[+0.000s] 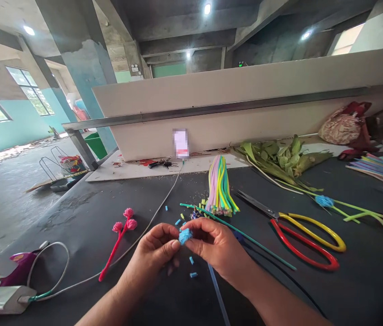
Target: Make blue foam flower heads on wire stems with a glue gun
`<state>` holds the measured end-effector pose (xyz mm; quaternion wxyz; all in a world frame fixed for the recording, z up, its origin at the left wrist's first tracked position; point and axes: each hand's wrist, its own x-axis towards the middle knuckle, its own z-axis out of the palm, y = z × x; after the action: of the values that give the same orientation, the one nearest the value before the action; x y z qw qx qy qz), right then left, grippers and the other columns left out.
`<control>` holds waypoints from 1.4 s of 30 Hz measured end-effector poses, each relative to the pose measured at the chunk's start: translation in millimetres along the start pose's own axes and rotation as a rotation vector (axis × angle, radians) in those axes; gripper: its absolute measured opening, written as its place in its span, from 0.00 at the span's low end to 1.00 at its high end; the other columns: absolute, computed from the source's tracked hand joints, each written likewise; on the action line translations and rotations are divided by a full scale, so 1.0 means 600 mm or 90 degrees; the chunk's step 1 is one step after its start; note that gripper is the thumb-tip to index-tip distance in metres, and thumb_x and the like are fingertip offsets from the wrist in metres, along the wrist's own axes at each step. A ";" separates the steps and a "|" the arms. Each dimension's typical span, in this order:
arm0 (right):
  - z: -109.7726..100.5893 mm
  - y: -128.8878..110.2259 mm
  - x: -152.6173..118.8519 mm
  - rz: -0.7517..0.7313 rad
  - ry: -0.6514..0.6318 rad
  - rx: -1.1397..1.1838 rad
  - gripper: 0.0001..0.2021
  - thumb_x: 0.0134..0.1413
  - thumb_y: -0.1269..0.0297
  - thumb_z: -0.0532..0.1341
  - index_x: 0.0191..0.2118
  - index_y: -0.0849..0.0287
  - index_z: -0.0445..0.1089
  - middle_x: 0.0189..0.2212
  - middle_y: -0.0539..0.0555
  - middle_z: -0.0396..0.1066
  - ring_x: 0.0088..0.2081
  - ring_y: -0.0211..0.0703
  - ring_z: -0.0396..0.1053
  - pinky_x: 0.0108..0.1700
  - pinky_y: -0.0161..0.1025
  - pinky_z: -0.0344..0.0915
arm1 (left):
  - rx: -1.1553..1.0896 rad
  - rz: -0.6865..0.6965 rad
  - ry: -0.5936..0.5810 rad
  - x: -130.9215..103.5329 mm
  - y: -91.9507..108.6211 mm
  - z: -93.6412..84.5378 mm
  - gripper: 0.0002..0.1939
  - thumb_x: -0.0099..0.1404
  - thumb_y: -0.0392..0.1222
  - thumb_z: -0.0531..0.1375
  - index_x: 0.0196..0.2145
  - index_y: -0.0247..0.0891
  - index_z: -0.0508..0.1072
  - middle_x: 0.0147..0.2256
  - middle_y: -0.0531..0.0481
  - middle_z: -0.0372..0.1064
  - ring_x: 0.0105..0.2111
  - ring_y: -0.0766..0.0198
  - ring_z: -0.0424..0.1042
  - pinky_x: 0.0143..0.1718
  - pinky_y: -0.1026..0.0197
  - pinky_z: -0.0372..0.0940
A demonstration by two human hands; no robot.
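The left hand point(157, 248) and right hand point(216, 244) grip between their fingers a small, crinkled, fuzzy blue ball point(185, 236), well in from the left edge of a smooth black counter point(83, 235). It looks light, soft and crushable, likely best pinched gently by its sides. Beyond that edge are dark-framed glass windows point(34, 94) and a grey concrete floor point(11, 190).

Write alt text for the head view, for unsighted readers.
A left hand and right hand pinch a small blue fluffy piece over a dark table. Red- and yellow-handled scissors lie to the right, a pink three-headed stem to the left, and a multicolored bundle beyond.
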<state>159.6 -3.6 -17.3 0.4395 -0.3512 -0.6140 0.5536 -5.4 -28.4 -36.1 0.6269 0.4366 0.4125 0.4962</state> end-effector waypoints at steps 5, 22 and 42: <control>0.005 0.001 -0.001 0.010 -0.016 0.004 0.07 0.44 0.63 0.66 0.32 0.57 0.73 0.24 0.47 0.67 0.27 0.35 0.62 0.30 0.33 0.61 | 0.005 -0.005 0.008 -0.001 -0.005 0.001 0.10 0.57 0.44 0.62 0.31 0.35 0.67 0.18 0.58 0.60 0.17 0.75 0.59 0.17 0.71 0.49; -0.001 0.003 0.002 0.092 -0.102 0.180 0.12 0.47 0.65 0.66 0.40 0.60 0.71 0.32 0.51 0.71 0.33 0.38 0.68 0.37 0.37 0.63 | -0.154 -0.062 -0.031 -0.005 0.012 0.012 0.06 0.63 0.41 0.56 0.35 0.38 0.63 0.25 0.53 0.64 0.21 0.75 0.59 0.22 0.70 0.49; -0.003 0.008 0.004 0.099 -0.030 0.192 0.11 0.45 0.64 0.67 0.37 0.58 0.70 0.32 0.49 0.69 0.33 0.35 0.63 0.35 0.34 0.60 | -0.140 -0.064 0.034 0.008 0.031 0.010 0.14 0.48 0.39 0.68 0.26 0.35 0.65 0.22 0.52 0.68 0.20 0.71 0.65 0.22 0.68 0.58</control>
<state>159.9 -0.1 -21.9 0.4287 -0.3142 -0.5050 0.6800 -4.0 -22.1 -17.3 0.6839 0.3309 0.3936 0.5175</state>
